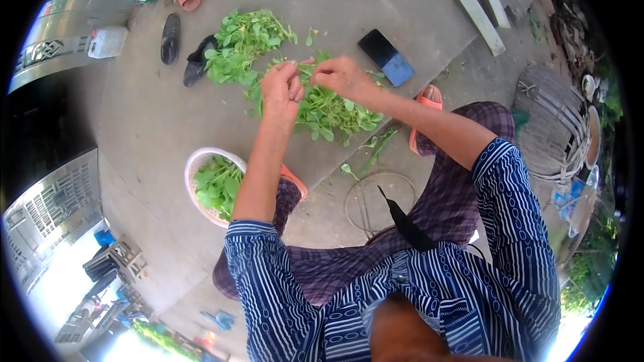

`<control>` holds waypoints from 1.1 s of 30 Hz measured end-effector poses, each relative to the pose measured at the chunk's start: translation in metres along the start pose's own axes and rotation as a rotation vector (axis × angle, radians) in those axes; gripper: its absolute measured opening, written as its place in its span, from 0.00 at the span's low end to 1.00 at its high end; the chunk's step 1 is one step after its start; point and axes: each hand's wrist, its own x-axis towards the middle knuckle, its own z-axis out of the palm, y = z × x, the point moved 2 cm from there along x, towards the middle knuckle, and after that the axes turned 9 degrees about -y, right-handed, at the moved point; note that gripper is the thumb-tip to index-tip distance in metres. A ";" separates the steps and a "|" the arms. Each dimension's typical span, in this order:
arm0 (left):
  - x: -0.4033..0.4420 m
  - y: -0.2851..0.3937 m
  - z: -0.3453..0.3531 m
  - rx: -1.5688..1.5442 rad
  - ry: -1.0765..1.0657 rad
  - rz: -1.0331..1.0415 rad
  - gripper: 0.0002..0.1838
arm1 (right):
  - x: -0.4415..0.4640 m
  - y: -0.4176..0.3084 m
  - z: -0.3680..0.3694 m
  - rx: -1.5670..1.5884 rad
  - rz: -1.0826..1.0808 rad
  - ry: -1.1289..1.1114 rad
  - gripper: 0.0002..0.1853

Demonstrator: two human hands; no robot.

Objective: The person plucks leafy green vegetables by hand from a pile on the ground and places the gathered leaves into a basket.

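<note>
Over a heap of leafy greens (329, 121) on the concrete, both of my hands are raised close together. My left hand (282, 84) is closed, its fingers curled in and pressed around a thin green stem. Just to its right, my right hand (342, 78) is closed in a pinch at the other side of that stem; its fingertips partly hide what they hold. A second heap of greens (245, 37) lies farther away, touching the first. Beside my left forearm stands a white plastic basket (192, 175) with picked leaves (218, 184) in it.
A phone (387, 57) lies right of the greens. Dark shoes (170, 39) are at the left, near a white container (107, 42). Two pale strips (479, 20) lie at the upper right, above a woven basket (553, 121). A wire ring (380, 201) is between my feet.
</note>
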 end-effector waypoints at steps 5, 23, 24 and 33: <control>-0.002 -0.014 0.010 -0.223 0.144 0.219 0.02 | 0.001 -0.002 -0.001 0.100 0.158 0.035 0.14; 0.009 -0.076 -0.002 -0.205 0.046 0.105 0.07 | 0.000 0.025 -0.001 0.315 0.306 -0.062 0.07; 0.010 -0.078 -0.003 -0.255 0.018 0.114 0.07 | 0.000 0.024 -0.001 0.279 0.297 -0.069 0.07; 0.016 -0.072 -0.012 -0.277 -0.067 -0.045 0.05 | 0.002 0.020 -0.006 0.059 0.236 0.018 0.09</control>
